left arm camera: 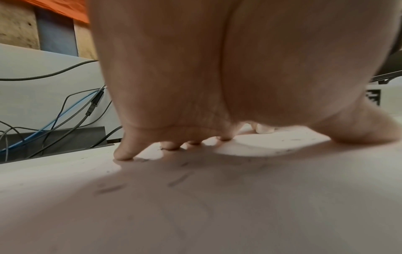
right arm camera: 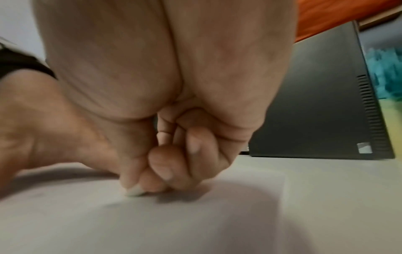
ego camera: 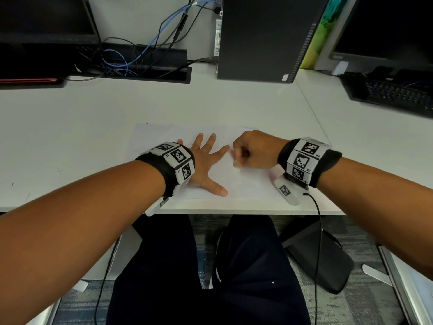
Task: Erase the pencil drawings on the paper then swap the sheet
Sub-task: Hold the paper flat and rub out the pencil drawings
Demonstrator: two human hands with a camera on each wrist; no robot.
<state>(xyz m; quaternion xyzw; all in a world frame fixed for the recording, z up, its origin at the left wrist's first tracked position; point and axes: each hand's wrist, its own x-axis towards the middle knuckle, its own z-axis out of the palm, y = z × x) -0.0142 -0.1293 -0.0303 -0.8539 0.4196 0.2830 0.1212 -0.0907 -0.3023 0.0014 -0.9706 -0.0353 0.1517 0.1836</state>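
1. The erasing step is under way, it seems: the right hand is pinching a small white eraser with curled fingers, its tip touching the paper.
2. The left hand is lying flat, fingers spread and straight, pressing the sheet down at the desk's near edge.
3. Faint pencil marks are remaining beneath the left palm, so the next move probably calls for short rubbing strokes there, the sheet held firm.
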